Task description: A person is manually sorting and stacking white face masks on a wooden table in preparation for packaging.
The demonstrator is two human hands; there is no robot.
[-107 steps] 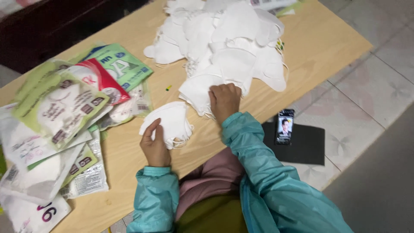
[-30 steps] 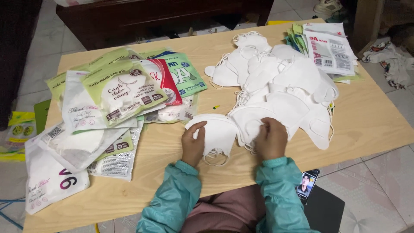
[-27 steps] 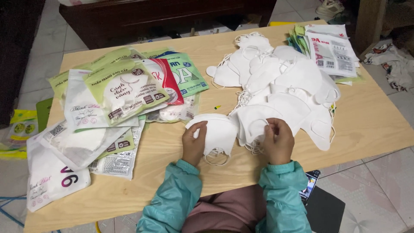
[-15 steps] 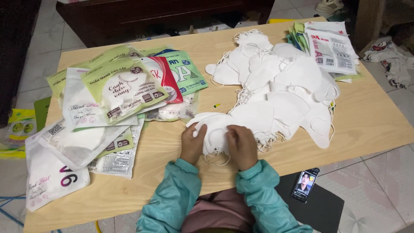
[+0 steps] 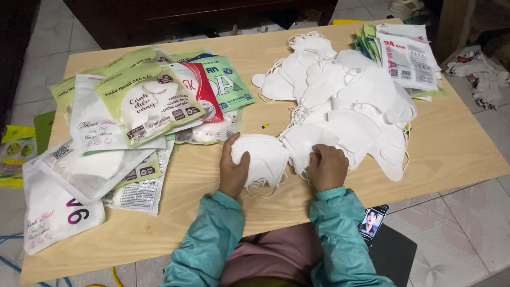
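My left hand (image 5: 232, 170) grips the left edge of a small stack of folded white face masks (image 5: 263, 158) lying on the wooden table (image 5: 467, 143). My right hand (image 5: 328, 167) rests just to the right of that stack, its fingers pinching the near edge of a mask at the front of a big loose heap of white masks (image 5: 350, 101). Both arms wear teal sleeves.
Printed plastic mask packets (image 5: 133, 111) lie piled on the table's left half, with white pouches (image 5: 50, 212) at the near left corner. Another stack of packets (image 5: 406, 56) sits at the far right. A phone (image 5: 373, 223) lies on a dark pad below the table edge.
My right hand has moved from the stack back to the right, onto the edge of the loose heap. My left hand stays on the stack.
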